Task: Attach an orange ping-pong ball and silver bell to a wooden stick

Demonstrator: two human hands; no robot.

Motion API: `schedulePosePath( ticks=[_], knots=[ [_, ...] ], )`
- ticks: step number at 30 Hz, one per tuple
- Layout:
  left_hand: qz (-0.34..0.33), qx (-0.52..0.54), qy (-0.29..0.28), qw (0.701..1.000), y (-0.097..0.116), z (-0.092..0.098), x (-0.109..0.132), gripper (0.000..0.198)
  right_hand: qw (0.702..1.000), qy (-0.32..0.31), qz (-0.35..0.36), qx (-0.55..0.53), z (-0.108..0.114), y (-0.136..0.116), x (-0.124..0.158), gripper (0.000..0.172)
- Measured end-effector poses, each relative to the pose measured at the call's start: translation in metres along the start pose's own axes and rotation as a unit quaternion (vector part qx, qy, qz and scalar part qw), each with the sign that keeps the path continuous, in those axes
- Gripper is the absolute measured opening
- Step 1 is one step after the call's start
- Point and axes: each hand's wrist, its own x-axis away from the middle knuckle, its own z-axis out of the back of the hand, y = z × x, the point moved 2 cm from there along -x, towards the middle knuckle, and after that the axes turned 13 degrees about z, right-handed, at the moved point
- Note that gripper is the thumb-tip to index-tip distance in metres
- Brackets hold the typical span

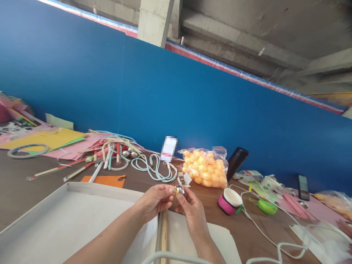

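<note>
A small shiny silver ball [180, 189] is held up between both hands at the middle of the view. My right hand [192, 211] has its thumb and fingers closed around the ball's right side. My left hand [161, 200] is pinched at the ball's left edge, where a small yellowish bit shows; what exactly it grips is too small to tell. Just behind the hands lies a little open white box [183, 179] with small metal pieces. Below them, a wooden stick [164, 234] runs between a white tray [104, 194] and a white board [220, 238].
A bag of orange balls [205, 168], a black cylinder [238, 161] and a pink-and-white cup [230, 201] stand behind to the right. Light-blue rope [154, 170], coloured paper [55, 141] and several silver balls [130, 153] lie left. A blue wall [165, 95] rises behind.
</note>
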Motion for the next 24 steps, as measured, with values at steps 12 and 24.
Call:
schedulePosePath(
  ticks=[12, 24],
  knots=[
    [0.024, 0.021, -0.015, 0.999, -0.0024, 0.003, -0.0013, 0.013, 0.999, 0.001, 0.032, 0.028, -0.0007, -0.0031, 0.0001, 0.047],
    [0.018, 0.021, 0.003, 1.0, -0.0013, 0.0022, 0.0001, 0.015, 0.999, 0.01, 0.035, 0.027, -0.0016, -0.0047, 0.0017, 0.046]
  ],
)
